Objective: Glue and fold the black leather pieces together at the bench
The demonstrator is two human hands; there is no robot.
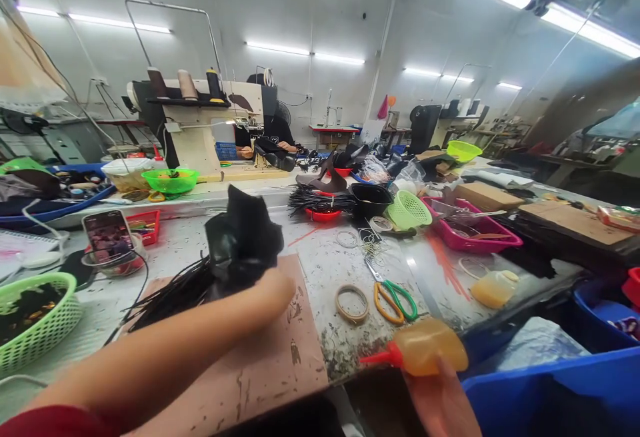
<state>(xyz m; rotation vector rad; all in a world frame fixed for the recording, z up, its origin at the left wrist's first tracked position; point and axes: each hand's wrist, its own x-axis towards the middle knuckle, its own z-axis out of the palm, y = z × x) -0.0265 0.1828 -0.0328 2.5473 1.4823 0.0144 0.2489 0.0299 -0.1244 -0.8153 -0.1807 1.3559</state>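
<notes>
My left hand point(274, 294) is closed on a black leather-like piece point(243, 234), lifted above the brown work board point(280, 357); its fingers are mostly hidden behind the piece. Just left of it lies a bundle of thin black strips point(175, 290). At the lower right, my right hand point(443, 394) grips a squeeze bottle of amber glue point(433, 347), tilted on its side with its red nozzle pointing left. Beyond the bottle, scissors point(395, 300) with orange and green handles lie beside a roll of tape point(352, 304).
A phone point(107, 237) leans in a holder behind a green basket point(40, 320). Along the table's far side are a black container point(370, 200), a light green basket point(409, 209) and a magenta tray point(470, 227). A blue bin point(560, 380) stands right. A co-worker point(277, 137) sits at a sewing machine point(193, 127).
</notes>
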